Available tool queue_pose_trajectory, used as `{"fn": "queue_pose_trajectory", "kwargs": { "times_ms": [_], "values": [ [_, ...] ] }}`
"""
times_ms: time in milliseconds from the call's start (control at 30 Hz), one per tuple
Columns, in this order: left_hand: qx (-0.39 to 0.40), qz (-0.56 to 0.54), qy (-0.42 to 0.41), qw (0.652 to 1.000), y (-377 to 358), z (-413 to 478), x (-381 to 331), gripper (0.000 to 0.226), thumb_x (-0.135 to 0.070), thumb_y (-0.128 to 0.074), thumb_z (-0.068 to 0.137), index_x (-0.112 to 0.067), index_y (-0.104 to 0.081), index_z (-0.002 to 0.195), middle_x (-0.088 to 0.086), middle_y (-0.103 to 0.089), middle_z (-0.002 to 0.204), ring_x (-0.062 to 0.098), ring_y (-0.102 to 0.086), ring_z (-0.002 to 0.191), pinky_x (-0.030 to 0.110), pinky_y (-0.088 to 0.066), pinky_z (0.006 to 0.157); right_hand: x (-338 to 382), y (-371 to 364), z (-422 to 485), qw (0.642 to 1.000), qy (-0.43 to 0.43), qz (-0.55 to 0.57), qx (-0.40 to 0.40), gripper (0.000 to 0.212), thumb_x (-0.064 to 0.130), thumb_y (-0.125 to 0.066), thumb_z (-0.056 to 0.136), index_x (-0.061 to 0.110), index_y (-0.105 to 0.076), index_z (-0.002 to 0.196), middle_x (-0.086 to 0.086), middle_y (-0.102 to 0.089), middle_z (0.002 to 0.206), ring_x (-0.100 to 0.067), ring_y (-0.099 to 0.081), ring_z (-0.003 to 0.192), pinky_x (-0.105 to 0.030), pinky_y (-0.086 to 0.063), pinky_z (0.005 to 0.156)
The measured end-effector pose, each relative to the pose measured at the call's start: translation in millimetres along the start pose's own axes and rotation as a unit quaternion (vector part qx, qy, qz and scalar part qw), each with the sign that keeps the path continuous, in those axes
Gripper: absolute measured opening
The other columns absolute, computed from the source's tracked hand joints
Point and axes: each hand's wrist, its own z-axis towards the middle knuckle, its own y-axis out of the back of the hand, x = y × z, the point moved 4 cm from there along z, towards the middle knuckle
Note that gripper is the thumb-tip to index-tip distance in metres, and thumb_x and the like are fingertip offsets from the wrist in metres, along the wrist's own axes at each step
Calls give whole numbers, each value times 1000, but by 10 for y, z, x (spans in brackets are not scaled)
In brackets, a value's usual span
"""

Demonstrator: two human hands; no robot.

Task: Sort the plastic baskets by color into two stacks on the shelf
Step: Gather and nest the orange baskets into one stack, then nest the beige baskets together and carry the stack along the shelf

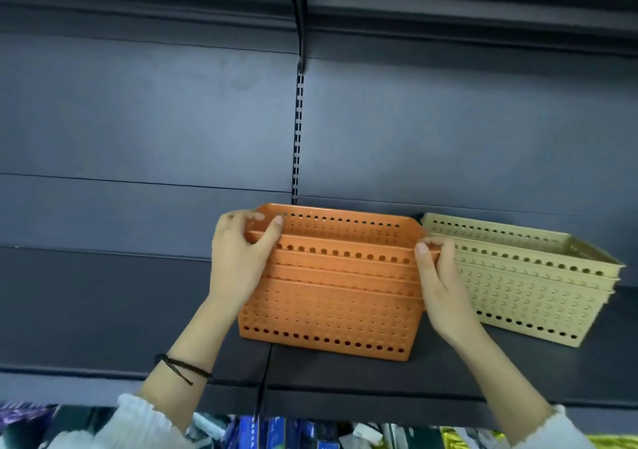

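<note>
A stack of orange perforated baskets stands on the dark shelf, near its middle. My left hand grips the left rim of the top orange basket, thumb over the front edge. My right hand pinches the right rim of the same basket. Just to the right stands a stack of beige perforated baskets, close beside the orange stack and partly hidden behind my right hand.
The shelf has a dark back panel with a slotted upright behind the orange stack. Another shelf hangs overhead. Below the shelf's front edge lie packaged goods. The shelf's left part is bare.
</note>
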Motion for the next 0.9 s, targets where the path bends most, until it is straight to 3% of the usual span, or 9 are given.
{"fn": "queue_pose_trajectory", "kwargs": {
  "times_ms": [100,200,267,333,400,500,633,767,900],
  "values": [
    [22,17,-6,1000,-1,53,31,36,-47,-60,85,-14,-67,97,1,-58,108,7,-48,97,19,-31,84,30,-29,26,1000,-3,-14,2,34,57,-26,94,32,-39,112,6,-57,115,-15,-56,105,-36,-40,83],
    [66,28,-9,997,-41,125,35,37,-47,-58,87,-12,-68,95,3,-57,109,9,-47,101,21,-31,86,-44,-36,97,999,-21,-14,21,32,64,-25,91,40,-37,110,7,-60,113,-17,-59,103,-41,-46,85],
    [93,48,-26,994,-65,118,1,35,-44,-55,90,-11,-68,93,4,-58,106,16,-50,106,25,-33,88,-92,1,170,999,-30,-23,32,34,66,-25,90,42,-38,111,9,-61,109,-18,-60,103,-42,-47,87],
    [80,118,-85,986,-86,55,-89,30,-34,-52,94,-9,-68,91,8,-62,106,28,-52,114,39,-36,95,-136,70,245,998,-36,-35,47,33,64,-26,91,45,-40,114,10,-62,113,-19,-60,106,-41,-45,89],
    [47,215,-171,960,-160,-71,-271,23,-23,-51,93,-9,-69,90,7,-65,109,34,-49,122,51,-30,103,-179,168,303,997,-25,-44,64,35,60,-27,94,47,-42,124,7,-59,128,-19,-54,119,-35,-39,94],
    [52,264,-287,919,-412,-334,-723,22,-23,-49,88,-13,-68,93,4,-67,106,30,-52,119,48,-28,103,-258,426,307,992,9,-105,71,46,54,-27,97,42,-40,140,8,-48,144,-15,-43,133,-32,-33,106],
    [140,284,-427,847,-1061,-898,-1321,22,-25,-49,87,-14,-66,94,4,-69,91,27,-62,94,41,-41,86,-500,991,117,958,43,-257,121,42,51,-38,94,38,-52,131,8,-65,120,-18,-61,113,-36,-50,90],
    [257,339,-435,794,-1814,-1467,-1694,31,-37,-42,82,-19,-65,93,2,-69,86,24,-63,85,39,-47,76,-846,1819,-106,892,105,-419,133,44,42,-48,92,29,-51,134,2,-58,133,-22,-56,117,-35,-49,90],
    [300,378,-410,774,-2457,-1923,-2027,40,-43,-38,78,-21,-65,95,4,-69,92,26,-63,88,41,-50,75,-1283,2783,-293,864,119,-474,121,52,43,-55,86,27,-51,135,0,-55,137,-25,-50,125,-37,-42,97]
  ]
}}
